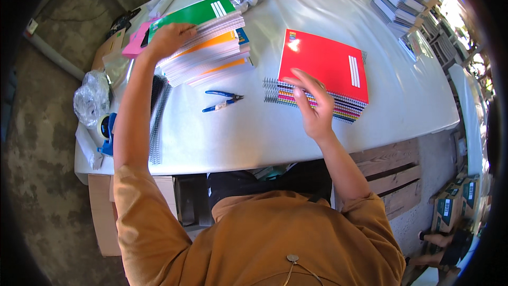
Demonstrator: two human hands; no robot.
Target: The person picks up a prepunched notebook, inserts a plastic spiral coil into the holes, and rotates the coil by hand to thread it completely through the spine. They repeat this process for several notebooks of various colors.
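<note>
Clearly, the red notebook (317,59) bears label bars (354,71) — white.

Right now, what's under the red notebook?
A stack of notebooks with wire coils and multicoloured edges shows beneath the red notebook. Their covers are hidden; the right hand blocks part of the near edge.

Head cam here is the left half of a side-by-side fisheye pair, aimed down over the wearer's brown cloth shirt (254,238). Left hand (172,41) and right hand (316,110) sit fairly near the lens; the white, smooth-covered table (254,143) runs under and beyond them, edges bowing.
</note>
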